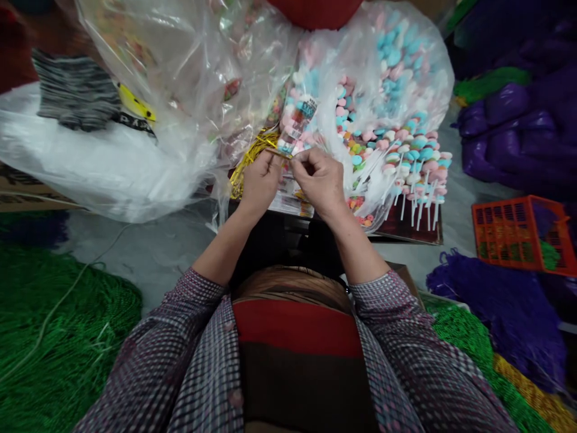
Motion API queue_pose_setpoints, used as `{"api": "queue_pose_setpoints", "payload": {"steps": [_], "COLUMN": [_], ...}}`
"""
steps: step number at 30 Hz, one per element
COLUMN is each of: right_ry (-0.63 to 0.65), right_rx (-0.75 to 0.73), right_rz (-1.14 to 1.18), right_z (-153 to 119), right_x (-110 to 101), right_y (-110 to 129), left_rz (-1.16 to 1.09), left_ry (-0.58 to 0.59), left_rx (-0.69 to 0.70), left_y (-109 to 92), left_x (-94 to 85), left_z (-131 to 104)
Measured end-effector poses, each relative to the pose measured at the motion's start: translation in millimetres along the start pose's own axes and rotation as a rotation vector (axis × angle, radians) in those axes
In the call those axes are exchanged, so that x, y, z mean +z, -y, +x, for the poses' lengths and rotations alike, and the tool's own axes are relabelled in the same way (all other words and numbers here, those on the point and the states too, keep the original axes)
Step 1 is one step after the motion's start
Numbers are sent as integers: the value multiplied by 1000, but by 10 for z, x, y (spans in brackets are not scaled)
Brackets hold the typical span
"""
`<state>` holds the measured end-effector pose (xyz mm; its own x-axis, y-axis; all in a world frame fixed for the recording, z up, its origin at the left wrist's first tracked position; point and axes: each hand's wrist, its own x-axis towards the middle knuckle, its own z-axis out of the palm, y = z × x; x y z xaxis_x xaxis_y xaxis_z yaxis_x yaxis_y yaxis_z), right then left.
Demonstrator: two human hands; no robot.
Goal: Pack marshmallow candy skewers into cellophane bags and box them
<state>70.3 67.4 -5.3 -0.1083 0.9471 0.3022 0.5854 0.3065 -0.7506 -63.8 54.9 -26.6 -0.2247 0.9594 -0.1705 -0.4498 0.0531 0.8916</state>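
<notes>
While I watched remotely, green strands (58, 325) heaped the left floor (157, 252)

Left hand (261, 183) and right hand (322, 180) pinched a gold tie (282, 154) at the labelled bag (300, 120) over the dark table (393, 225); purple bundles (509, 120) sat far right.

We note the small packet (299, 117) as clear, glossy plastic with a printed face; the gold ties (246, 168) look metallic and shiny. The large bag (180, 66) appears to be thin, crinkled, glossy plastic. We record the candies (419, 155) as matt and smooth, the grey knit (79, 90) as ribbed cloth, the crate (505, 207) as plastic lattice, the checked sleeve (148, 337) as matt cloth.
</notes>
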Motion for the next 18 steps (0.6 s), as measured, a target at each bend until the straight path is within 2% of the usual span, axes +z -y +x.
{"api": "queue_pose_setpoints", "payload": {"steps": [6, 9, 13, 18], "right_ry": [-32, -36, -43, -14], "right_rx": [-71, -74, -39, 125], "right_rz": [-68, -73, 48, 266], "right_z": [-9, -49, -130, -229], "right_x": [44, 34, -31, -103], "right_y": [-119, -133, -80, -97], "left_rz": [127, 138, -9, -137], "left_ry": [154, 120, 70, 116], "left_rx": [50, 41, -79, -261], "left_y": [100, 101, 5, -124], "left_x": [105, 149, 223, 262], "left_z": [-82, -113, -181, -291]}}
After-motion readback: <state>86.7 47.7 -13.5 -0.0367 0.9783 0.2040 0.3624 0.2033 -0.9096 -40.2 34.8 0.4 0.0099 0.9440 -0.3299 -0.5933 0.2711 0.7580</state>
